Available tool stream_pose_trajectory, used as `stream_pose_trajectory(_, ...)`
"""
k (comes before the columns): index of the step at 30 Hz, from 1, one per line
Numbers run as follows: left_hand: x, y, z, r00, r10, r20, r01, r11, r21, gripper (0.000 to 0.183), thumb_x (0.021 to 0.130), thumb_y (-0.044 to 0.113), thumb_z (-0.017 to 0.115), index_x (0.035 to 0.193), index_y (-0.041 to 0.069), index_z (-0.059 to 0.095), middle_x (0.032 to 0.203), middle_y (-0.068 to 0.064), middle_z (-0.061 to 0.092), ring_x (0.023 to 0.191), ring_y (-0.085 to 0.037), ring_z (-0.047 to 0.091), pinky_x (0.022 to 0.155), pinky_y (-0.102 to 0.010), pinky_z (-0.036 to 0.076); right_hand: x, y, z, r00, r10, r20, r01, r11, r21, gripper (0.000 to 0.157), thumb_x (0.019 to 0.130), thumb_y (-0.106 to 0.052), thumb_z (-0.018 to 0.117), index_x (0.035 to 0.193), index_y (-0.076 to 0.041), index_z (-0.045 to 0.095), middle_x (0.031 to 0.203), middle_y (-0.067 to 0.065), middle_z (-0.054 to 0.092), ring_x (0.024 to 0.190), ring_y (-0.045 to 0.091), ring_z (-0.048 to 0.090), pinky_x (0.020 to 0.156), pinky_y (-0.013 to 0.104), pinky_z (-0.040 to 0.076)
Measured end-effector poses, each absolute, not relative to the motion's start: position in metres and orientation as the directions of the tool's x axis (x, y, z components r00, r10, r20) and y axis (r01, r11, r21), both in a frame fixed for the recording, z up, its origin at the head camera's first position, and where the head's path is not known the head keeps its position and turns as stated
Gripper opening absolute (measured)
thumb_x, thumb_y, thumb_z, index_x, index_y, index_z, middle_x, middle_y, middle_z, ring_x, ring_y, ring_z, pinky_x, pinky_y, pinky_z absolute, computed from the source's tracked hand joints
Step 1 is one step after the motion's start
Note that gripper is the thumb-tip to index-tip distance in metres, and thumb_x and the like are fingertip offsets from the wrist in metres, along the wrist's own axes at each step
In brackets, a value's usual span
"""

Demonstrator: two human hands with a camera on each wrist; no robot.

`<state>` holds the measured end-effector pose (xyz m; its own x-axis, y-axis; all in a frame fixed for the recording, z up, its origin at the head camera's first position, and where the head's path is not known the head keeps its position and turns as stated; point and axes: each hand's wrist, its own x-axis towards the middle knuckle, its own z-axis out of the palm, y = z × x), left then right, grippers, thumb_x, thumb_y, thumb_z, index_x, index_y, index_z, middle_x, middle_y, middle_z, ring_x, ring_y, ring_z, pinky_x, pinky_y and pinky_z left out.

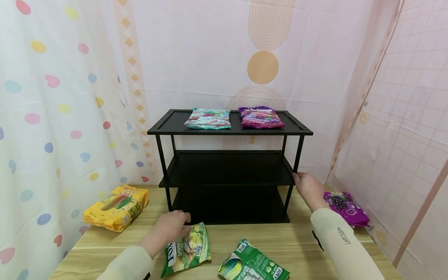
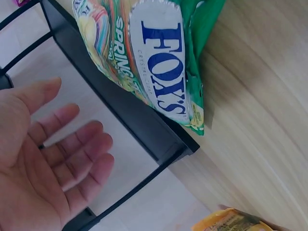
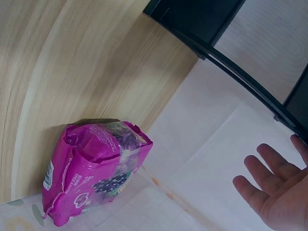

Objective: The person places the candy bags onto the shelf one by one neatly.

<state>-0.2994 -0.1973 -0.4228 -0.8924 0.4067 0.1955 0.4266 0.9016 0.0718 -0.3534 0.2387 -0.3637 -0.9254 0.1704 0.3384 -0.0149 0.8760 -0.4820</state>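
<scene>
The left hand (image 1: 170,226), fingers loosely spread and holding nothing, hangs near a green plastic FOX'S bag (image 1: 191,249) on the wood-grain bench (image 1: 232,235). The right hand (image 1: 309,188) is at the right front post (image 1: 298,155) of a black three-tier shelf (image 1: 227,169), several fingers apart; whether it pinches the post I cannot tell. A second green bag (image 1: 257,263) lies right of the first.
</scene>
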Motion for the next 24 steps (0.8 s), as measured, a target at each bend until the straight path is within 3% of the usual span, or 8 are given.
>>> stream_pose_trajectory(11,-0.302,-0.182,-0.424,-0.962,0.270,0.049,0.273,0.961,0.046,0.061,0.093,0.051,0.064,0.119,-0.004,0.066,0.108,-0.023,0.067,0.095,-0.040,0.065,0.077,-0.054,0.053,-0.354,0.238,-0.364,-0.925,0.173,0.337,-0.012,0.876,-0.481,0.044,0.106,-0.032,0.041,0.129,-0.005,0.066,0.122,0.024,0.065,0.107,0.046,0.062,0.079,0.058,0.048)
stream_pose_trajectory(21,-0.292,-0.165,-0.432,-0.965,0.263,-0.007,0.263,0.964,-0.049,0.061,0.088,0.061,0.063,0.101,0.001,0.070,0.081,-0.013,0.065,0.067,-0.028,0.063,0.061,-0.046,0.055,-0.354,0.238,-0.363,-0.931,0.168,0.325,-0.008,0.879,-0.477,0.044,0.107,-0.032,0.039,0.131,-0.005,0.065,0.123,0.024,0.064,0.107,0.046,0.062,0.076,0.057,0.049)
stream_pose_trajectory(24,-0.290,-0.164,-0.438,-0.965,0.264,-0.002,0.263,0.962,-0.066,0.062,0.084,0.062,0.068,0.098,0.001,0.070,0.079,-0.012,0.064,0.066,-0.026,0.062,0.062,-0.045,0.055,-0.354,0.239,-0.364,-0.929,0.165,0.332,-0.013,0.881,-0.473,0.044,0.107,-0.032,0.040,0.130,-0.005,0.065,0.122,0.024,0.064,0.106,0.046,0.062,0.076,0.057,0.049)
